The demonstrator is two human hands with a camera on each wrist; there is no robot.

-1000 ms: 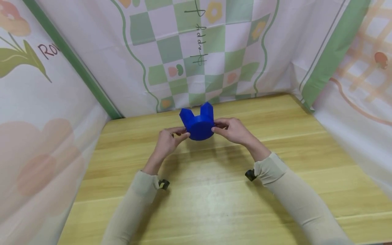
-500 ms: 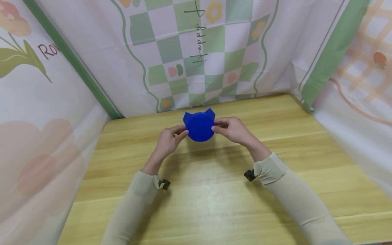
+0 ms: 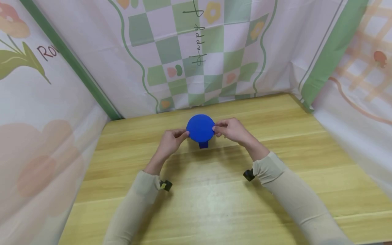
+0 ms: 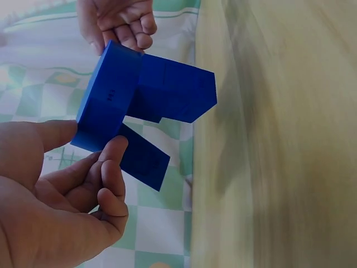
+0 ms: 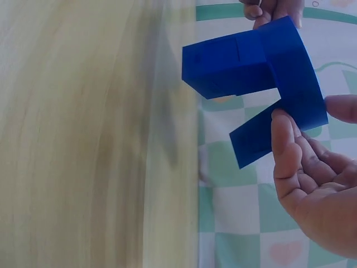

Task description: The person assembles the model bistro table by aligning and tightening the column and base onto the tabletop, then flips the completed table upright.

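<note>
A small blue stool-like piece (image 3: 200, 127), with a round flat top and stubby legs, hangs between both hands above the far part of the table. Its round face is turned up toward the head camera, and one leg (image 3: 203, 145) shows below the rim. In the wrist views, blocky legs (image 4: 177, 88) stick out toward the table, with a gap before the wood. My left hand (image 3: 169, 141) pinches the left rim between thumb and fingers. At the opposite side, my right hand (image 3: 235, 130) pinches the rim the same way. Fingertips behind the disc are partly hidden in the head view.
The wooden table (image 3: 202, 204) spreads beneath both arms. A patterned cloth (image 3: 211, 51) hangs at the back, and further cloth walls close in the left and right sides. Small black cameras (image 3: 249, 175) sit at the wrists.
The blue stool has tipped over between the hands: its legs, which pointed up and away, now point down, and its round face has turned upward. The hands have barely shifted.
</note>
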